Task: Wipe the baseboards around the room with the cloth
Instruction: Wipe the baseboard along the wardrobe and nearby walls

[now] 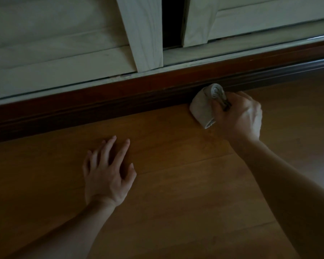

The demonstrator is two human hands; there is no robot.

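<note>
R hand (pixel 239 116) at 2 o'clock, forearm coming in from 4 o'clock, fingers curled tight round the wadded pale cloth (pixel 202 107), pressing it vs the dark baseboard (pixel 101 107) at its bottom edge. L hand (pixel 107 174) at 8 o'clock lies flat on wood floor (pixel 176 193), fingers spread, holding nothing, just short of the board. Board runs open from 9 to 2 o'clock. Pale sliding doors (pixel 64 43) above it.
</note>
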